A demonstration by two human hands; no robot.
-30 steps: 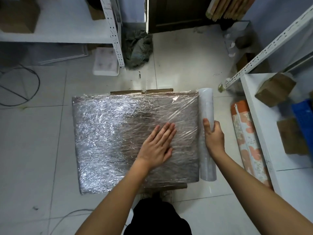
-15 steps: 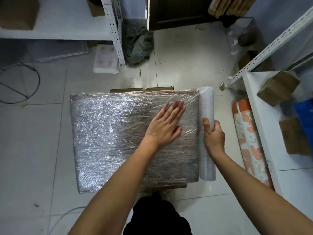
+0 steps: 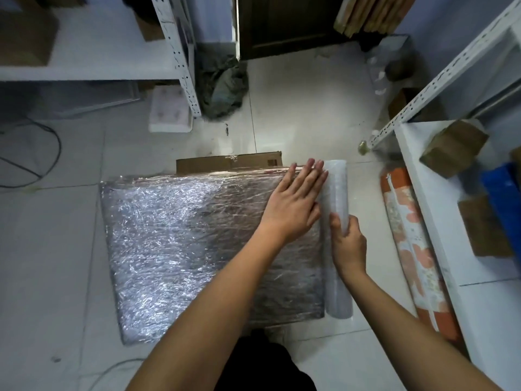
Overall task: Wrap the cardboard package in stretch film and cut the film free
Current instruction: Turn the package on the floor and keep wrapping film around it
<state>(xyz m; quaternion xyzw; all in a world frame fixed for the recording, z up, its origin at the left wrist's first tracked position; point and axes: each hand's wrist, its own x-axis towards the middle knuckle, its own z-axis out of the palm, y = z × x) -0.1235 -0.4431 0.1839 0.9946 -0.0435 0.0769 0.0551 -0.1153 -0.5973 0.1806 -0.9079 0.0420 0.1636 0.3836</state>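
left hand (image 3: 293,201): fingers straight, flat on wrapped package (image 3: 197,244) far-right corner | right hand (image 3: 348,244): grip curled around film roll (image 3: 337,241) touching package's right edge | bare floor (image 3: 50,249) left of package

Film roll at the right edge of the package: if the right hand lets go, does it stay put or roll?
Probably rolls: the film roll is a smooth cylinder lying on its side on the tiled floor. Film seemingly still joined to the wrapped package may limit travel. The right hand wraps it easily, suggesting it is fairly light. The left hand presses flat beside it.
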